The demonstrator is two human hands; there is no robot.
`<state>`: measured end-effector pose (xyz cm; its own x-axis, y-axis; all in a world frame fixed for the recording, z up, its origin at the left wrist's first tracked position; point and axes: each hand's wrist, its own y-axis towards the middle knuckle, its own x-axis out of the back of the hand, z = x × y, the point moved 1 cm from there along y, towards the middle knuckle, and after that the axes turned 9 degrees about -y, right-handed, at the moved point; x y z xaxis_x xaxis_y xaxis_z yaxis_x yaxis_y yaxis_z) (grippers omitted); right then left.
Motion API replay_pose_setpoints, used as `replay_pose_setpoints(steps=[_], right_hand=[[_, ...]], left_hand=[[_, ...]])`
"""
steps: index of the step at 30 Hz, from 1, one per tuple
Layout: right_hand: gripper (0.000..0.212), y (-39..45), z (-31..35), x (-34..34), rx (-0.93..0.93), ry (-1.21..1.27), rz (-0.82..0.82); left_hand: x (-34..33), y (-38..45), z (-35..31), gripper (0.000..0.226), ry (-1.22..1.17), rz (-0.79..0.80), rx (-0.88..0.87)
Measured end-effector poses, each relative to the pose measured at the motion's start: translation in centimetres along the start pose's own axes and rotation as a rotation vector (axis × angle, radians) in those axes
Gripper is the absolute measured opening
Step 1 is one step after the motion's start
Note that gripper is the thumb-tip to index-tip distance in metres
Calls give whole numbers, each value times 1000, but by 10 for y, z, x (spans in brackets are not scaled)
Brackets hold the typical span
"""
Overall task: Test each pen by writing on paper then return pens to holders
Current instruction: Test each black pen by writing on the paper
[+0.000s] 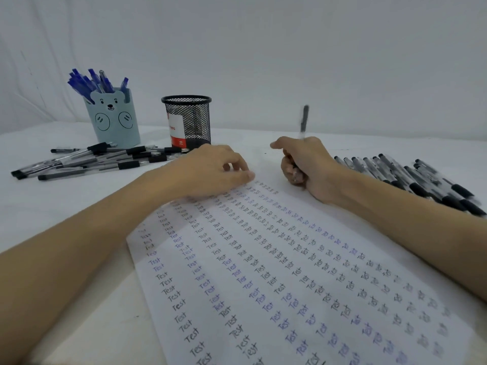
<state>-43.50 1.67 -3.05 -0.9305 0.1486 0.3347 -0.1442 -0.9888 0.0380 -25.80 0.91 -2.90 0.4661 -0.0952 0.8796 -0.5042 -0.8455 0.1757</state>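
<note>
A large sheet of paper [276, 272] covered in rows of the word "Test" in black and blue ink lies in front of me. My right hand [305, 162] grips a black pen [304, 119] at the paper's far edge; the pen stands nearly upright and is blurred. My left hand [210, 169] rests on the paper's far left corner with relaxed fingers. A bear-faced blue holder [113, 119] at the back left carries several blue pens [89, 81]. Beside it stands a black mesh holder [187, 119] with a red and white label inside.
A loose heap of black-capped pens [100, 159] lies on the white table left of my left hand. Another row of black pens [421, 180] lies to the right, behind my right forearm. A white cloth backdrop rises behind the table.
</note>
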Motion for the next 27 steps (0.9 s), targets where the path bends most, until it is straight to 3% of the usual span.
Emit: replay_pose_setpoints(steps=[3, 8, 12, 15, 23, 27], right_hand=[[23, 3, -2, 7, -60, 139, 24], [32, 1, -2, 13, -148, 369, 138], [25, 2, -3, 18, -161, 464, 189], [35, 6, -5, 20, -163, 548, 208], [28, 6, -3, 21, -148, 438, 188], [23, 3, 16, 40, -41, 186, 97]], left_hand=[[11, -9, -10, 74, 25, 141, 102], [7, -14, -16, 77, 39, 254, 117], [3, -9, -10, 60, 31, 192, 87], [-1, -4, -6, 51, 72, 162, 45], [-11, -2, -2, 58, 4, 132, -35], [-16, -2, 0, 58, 9, 96, -23]])
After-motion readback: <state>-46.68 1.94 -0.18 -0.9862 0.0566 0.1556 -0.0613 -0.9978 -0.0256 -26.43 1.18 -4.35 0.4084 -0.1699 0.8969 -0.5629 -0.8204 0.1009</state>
